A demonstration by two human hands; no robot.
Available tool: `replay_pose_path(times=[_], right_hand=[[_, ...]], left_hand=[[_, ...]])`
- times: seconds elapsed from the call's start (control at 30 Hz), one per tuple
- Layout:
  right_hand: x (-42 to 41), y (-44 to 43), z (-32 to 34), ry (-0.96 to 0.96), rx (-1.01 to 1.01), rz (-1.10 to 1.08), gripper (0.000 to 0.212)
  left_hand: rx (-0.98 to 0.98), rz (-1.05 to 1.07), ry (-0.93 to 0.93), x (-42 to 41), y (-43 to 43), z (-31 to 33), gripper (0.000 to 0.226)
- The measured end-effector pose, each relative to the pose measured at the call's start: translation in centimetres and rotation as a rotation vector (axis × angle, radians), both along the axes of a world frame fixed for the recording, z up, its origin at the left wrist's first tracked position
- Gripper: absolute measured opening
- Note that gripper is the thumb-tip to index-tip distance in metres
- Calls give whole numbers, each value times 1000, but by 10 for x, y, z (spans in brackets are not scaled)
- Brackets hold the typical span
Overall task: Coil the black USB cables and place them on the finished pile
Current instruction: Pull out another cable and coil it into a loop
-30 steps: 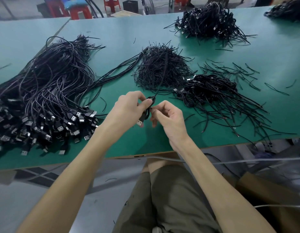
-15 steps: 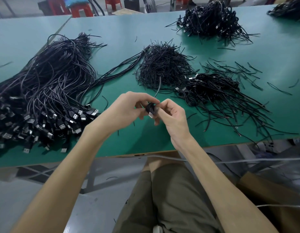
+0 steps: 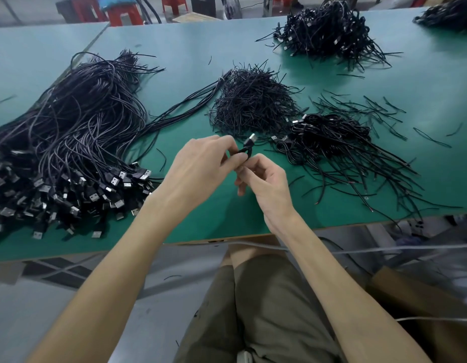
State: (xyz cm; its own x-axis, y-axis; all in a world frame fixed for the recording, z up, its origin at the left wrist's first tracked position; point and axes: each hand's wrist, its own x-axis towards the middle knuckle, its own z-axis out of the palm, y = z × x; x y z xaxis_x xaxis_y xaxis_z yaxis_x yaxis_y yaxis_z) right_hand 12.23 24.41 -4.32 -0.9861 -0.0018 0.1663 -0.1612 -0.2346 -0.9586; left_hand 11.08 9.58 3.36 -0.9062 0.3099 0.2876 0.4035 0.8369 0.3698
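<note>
Thumb and curled fingers of the left hand (image 3: 201,166) pinch a small coiled USB cable (image 3: 246,150), held above the green table (image 3: 253,213) just in front of the heap of short black ties (image 3: 253,106), its silver plug pointing toward the heap. The right hand (image 3: 263,184) pinches the same coil from below with thumb and forefinger. The finished pile of coiled cables (image 3: 329,132) lies just right of the heap, and the big bundle of uncoiled USB cables (image 3: 70,132) lies well to its left.
</note>
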Motion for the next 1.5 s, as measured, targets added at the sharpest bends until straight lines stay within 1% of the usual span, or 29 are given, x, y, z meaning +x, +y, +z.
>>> replay_pose_path(times=[0.1,0.2,0.27,0.47,0.6,0.7,0.77,0.9,0.97,1.03,1.1,1.17,1.23,1.33,1.5], right_hand=[[0,0,0,-14,2,-8,15],[0,1,0,-14,-5,-16,15],[0,1,-1,-8,-1,-23,16],[-1,2,-2,3,11,-37,16],[-2,1,-4,-3,31,-45,13],[-1,3,-4,-7,33,-49,14],[0,4,-3,0,43,-43,16],[1,2,0,0,47,-27,16],[1,3,2,-12,18,-25,14],[2,5,4,-14,-19,-5,13],[4,5,5,-15,-47,17,17],[4,4,7,-13,-73,20,20],[4,2,8,-24,-81,12,18],[3,4,7,-29,-38,-15,19],[3,3,4,-31,-47,-10,18]], left_hand=[[34,25,-27,1,5,1,20],[172,28,-128,0,7,3,20],[246,-6,-180,-2,6,3,25],[213,-108,-340,-10,-9,-3,48],[167,-169,-396,-12,-12,-3,53],[110,-215,-373,-13,-17,-2,48],[99,-200,-338,-13,-20,-2,47],[125,-134,-218,-14,-21,-6,34],[118,-143,-159,-14,-19,-7,24],[130,-143,-165,-15,-16,-7,13],[154,-105,-197,-16,-15,-8,5],[172,-63,-206,-15,-16,-9,10],[168,-24,-197,-12,-16,-8,21],[125,27,-171,-7,-11,-5,35],[107,55,-166,-2,0,-2,26]])
